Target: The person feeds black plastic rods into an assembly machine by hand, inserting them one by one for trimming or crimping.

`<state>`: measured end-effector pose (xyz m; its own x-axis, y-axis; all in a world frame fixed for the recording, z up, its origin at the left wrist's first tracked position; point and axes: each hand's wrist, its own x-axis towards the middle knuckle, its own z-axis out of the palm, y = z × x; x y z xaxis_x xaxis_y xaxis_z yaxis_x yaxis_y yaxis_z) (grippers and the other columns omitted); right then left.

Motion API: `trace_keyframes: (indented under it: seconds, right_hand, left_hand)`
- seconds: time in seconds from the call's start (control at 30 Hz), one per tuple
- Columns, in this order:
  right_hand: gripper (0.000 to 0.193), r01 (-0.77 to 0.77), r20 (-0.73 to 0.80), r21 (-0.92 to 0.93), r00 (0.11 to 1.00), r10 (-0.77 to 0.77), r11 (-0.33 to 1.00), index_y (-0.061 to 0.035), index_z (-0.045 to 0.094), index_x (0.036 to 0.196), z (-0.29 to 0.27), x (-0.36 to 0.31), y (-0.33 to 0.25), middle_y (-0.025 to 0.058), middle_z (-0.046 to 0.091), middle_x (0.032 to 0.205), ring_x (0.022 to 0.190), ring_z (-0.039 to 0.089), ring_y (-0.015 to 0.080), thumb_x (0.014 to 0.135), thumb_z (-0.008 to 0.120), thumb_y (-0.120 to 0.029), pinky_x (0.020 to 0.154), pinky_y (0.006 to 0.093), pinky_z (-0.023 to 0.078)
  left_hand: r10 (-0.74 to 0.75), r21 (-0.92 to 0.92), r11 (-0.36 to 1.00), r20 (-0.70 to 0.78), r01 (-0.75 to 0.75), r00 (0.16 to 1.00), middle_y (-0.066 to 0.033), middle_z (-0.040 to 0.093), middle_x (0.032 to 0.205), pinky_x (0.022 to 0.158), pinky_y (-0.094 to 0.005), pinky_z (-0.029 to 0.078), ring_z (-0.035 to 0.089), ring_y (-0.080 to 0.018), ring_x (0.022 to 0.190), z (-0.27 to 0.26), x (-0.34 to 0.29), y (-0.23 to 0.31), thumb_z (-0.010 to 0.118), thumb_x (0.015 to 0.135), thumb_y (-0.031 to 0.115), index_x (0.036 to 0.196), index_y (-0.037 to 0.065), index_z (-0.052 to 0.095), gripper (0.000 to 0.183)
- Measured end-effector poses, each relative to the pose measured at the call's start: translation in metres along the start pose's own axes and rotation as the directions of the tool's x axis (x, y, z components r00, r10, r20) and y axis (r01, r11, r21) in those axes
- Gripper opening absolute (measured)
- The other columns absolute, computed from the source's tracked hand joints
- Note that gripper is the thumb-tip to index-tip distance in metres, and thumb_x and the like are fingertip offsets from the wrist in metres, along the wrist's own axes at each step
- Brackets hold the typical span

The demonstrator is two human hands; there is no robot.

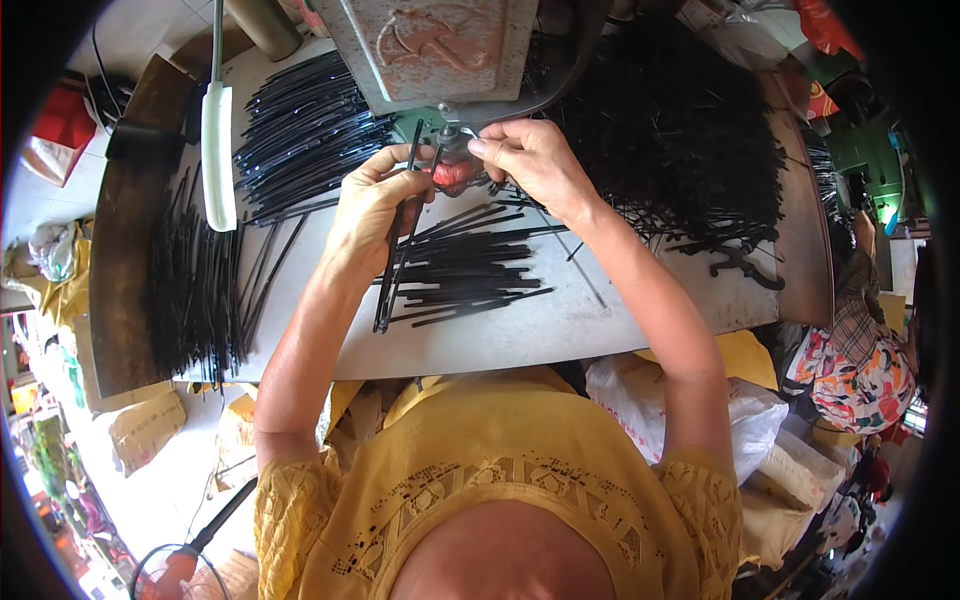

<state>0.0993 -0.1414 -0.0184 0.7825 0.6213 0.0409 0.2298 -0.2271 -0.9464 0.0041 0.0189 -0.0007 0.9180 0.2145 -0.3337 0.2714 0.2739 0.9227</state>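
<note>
In my left hand (385, 200) are a few thin black rods (384, 290), pinched between thumb and fingers and slanting down toward the table's near edge. Their upper ends reach up beside the head of a grey metal machine (440, 50). My right hand (530, 165) is closed in a pinch just right of the machine's working point, by a small shiny metal piece (470, 132); what its fingertips hold is too small to make out. A red part (453, 174) shows between my hands. Below them, a loose fan of black rods (470, 265) lies on the table.
Bundles of black rods (300, 130) lie at the far left, with more rods (200, 290) along the left edge. A big tangled black heap (680, 140) covers the right. A white lamp (218, 160) hangs at left. Another person (855, 370) is at far right.
</note>
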Motion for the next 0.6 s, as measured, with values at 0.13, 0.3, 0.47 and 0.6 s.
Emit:
trace_keyframes:
  seconds: [0.13, 0.3, 0.47, 0.6]
  right_hand:
    - [0.017, -0.129, 0.051, 0.311, 0.992, 0.119, 0.942, -0.0043, 0.059, 0.073, 0.004, 0.002, -0.006, -0.0049, 0.048, 0.058, 0.049, 0.038, 0.0006, 0.080, 0.058, -0.019, 0.042, 0.0159, 0.027]
    - [0.021, -0.131, 0.065, 0.362, 0.991, 0.115, 0.923, -0.0020, 0.055, 0.062, 0.005, 0.002, -0.014, -0.0015, 0.049, 0.055, 0.052, 0.041, 0.0042, 0.080, 0.056, -0.012, 0.049, 0.0199, 0.032]
    - [0.019, -0.108, 0.055, 0.368, 0.994, 0.095, 0.924, -0.0041, 0.056, 0.064, 0.005, 0.002, -0.013, -0.0039, 0.046, 0.055, 0.049, 0.037, 0.0020, 0.080, 0.056, -0.015, 0.044, 0.0176, 0.028]
    - [0.018, -0.101, 0.058, 0.367, 0.995, 0.085, 0.925, -0.0062, 0.057, 0.067, 0.006, 0.002, -0.012, -0.0059, 0.044, 0.055, 0.047, 0.034, 0.0003, 0.081, 0.056, -0.017, 0.041, 0.0158, 0.025]
  left_hand:
    - [-0.034, -0.016, 0.999, -0.021, 0.034, 0.999, 0.0009, 0.054, 0.062, 0.037, -0.0138, 0.028, 0.037, -0.0004, 0.042, 0.001, -0.002, 0.000, 0.054, 0.076, 0.004, 0.094, 0.011, 0.059, 0.020]
    - [-0.033, -0.028, 0.999, -0.016, 0.032, 0.999, 0.0009, 0.054, 0.061, 0.037, -0.0140, 0.029, 0.037, -0.0006, 0.041, 0.001, -0.002, 0.000, 0.054, 0.076, 0.005, 0.094, 0.012, 0.059, 0.020]
    - [-0.016, -0.024, 1.000, -0.027, 0.016, 1.000, 0.0008, 0.054, 0.061, 0.037, -0.0140, 0.028, 0.037, -0.0006, 0.041, 0.002, -0.002, 0.001, 0.054, 0.076, 0.004, 0.094, 0.012, 0.059, 0.020]
    - [-0.013, -0.012, 1.000, -0.043, 0.012, 0.999, 0.0007, 0.054, 0.061, 0.037, -0.0139, 0.027, 0.037, -0.0005, 0.042, 0.002, -0.001, 0.002, 0.054, 0.076, 0.004, 0.094, 0.011, 0.059, 0.021]
